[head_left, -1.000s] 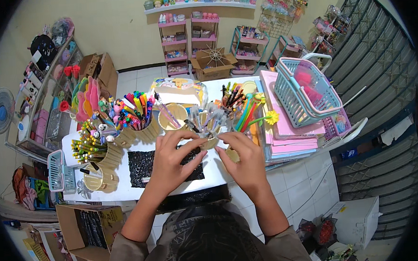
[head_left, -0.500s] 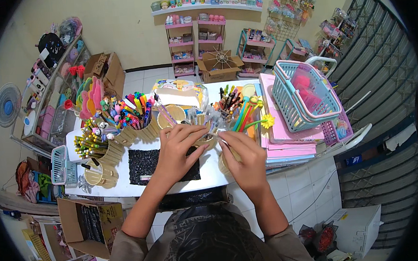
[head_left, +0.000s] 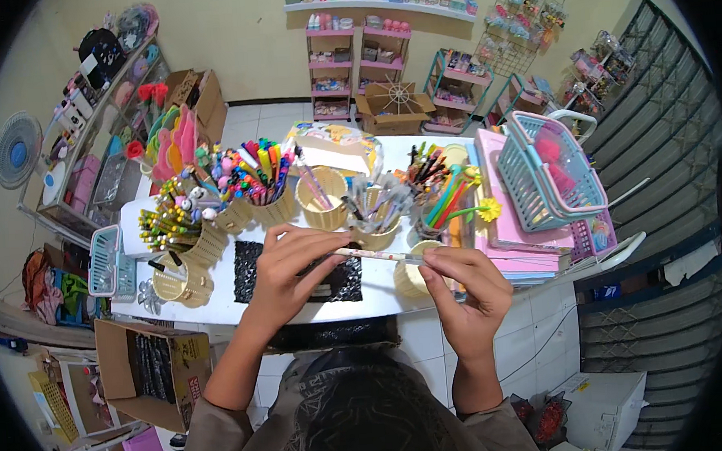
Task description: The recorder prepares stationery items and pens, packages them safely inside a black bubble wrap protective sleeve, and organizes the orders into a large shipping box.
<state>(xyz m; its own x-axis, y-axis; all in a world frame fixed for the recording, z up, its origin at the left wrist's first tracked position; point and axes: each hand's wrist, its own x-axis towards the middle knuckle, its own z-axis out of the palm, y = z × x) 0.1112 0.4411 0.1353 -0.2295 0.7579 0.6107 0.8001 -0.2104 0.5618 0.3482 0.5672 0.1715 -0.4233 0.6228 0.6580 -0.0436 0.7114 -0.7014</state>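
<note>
1. Left hand (head_left: pixel 286 269): fingers closed on one end of pen (head_left: pixel 377 255)
2. Right hand (head_left: pixel 472 283): fingers closed on opposite end
3. Pen position: crosswise above table (head_left: pixel 223 291), between both hands

My bare left hand (head_left: pixel 288 266) is turned back-up, its fingers stretched to the right and slightly bent, the thumb set beneath them so the tips close in a pinch. My bare right hand (head_left: pixel 472 289) faces it from the other side, thumb and index finger pinching too (the remaining fingers bend in behind the index). The two hands stay apart, roughly level. My uncovered left forearm (head_left: pixel 241 358) slants inward from below; my uncovered right forearm (head_left: pixel 475 383) rises more steeply, both leaving loose, dark brownish-grey fabric sleeves (head_left: pixel 209 438).
</note>
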